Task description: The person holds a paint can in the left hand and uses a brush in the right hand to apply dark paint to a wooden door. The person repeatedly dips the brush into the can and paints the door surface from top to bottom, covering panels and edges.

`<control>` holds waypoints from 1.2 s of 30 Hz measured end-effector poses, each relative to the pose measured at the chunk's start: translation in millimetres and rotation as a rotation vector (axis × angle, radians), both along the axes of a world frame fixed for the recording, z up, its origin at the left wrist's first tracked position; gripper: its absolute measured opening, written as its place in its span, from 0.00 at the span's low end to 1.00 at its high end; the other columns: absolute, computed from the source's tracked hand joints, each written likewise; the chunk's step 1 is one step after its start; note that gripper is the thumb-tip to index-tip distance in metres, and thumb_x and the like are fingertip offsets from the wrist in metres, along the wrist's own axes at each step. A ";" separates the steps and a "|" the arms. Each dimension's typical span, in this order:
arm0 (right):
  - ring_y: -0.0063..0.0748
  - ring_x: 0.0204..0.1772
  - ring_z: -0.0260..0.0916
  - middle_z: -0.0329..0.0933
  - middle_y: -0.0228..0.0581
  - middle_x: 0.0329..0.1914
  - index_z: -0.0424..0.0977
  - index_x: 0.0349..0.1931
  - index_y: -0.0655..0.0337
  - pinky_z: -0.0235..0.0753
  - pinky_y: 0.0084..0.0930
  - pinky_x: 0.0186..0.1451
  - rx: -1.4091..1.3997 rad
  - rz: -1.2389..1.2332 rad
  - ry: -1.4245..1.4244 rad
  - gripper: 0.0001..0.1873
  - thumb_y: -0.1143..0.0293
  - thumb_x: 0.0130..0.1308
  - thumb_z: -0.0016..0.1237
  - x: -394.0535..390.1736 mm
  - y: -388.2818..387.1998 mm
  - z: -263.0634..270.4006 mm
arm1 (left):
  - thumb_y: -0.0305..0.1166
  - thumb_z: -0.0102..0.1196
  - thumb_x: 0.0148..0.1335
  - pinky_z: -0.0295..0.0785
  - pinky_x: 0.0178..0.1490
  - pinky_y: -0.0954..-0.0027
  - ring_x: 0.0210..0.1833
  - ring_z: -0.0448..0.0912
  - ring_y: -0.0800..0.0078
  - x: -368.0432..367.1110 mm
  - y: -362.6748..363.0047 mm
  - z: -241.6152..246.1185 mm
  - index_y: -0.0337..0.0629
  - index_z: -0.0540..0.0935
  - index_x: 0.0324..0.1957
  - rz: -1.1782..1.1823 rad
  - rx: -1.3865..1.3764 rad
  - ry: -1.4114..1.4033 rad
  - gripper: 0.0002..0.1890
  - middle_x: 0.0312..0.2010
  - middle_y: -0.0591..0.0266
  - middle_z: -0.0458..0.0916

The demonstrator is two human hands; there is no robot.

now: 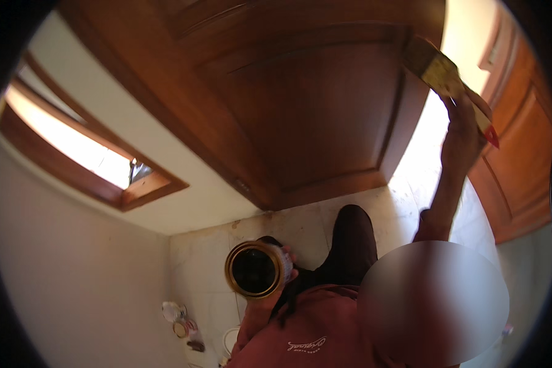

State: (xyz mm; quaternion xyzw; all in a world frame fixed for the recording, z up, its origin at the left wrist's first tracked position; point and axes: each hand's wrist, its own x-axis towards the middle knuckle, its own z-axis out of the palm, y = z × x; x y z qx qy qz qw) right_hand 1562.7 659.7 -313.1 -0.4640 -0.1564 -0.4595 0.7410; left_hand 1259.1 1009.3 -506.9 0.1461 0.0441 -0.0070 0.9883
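My right hand (462, 122) is raised at the upper right, closed around the handle of a wide flat paintbrush (441, 76). The handle's end is red. The brush's dark bristles are at the right edge of a brown panelled wooden door (313, 106); whether they touch it I cannot tell. Low and left of centre, my left hand (289, 264) grips an open metal can (253, 271) from its side. Dark liquid shows inside the can's round rim.
A second wooden door (520, 156) stands at the right. A wood-framed window (92, 152) is set in the pale wall at left. Jars or small cans (181, 324) and a white round container (231, 340) rest on the tiled floor (207, 271) at lower left.
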 end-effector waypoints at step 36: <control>0.26 0.33 0.82 0.82 0.38 0.31 0.79 0.40 0.64 0.80 0.27 0.36 -1.330 0.602 0.297 0.15 0.62 0.65 0.68 -112.0 160.5 21.5 | 0.66 0.40 0.75 0.73 0.70 0.47 0.69 0.77 0.61 95.1 -43.6 32.5 0.52 0.75 0.68 -0.003 0.006 0.015 0.35 0.66 0.58 0.78</control>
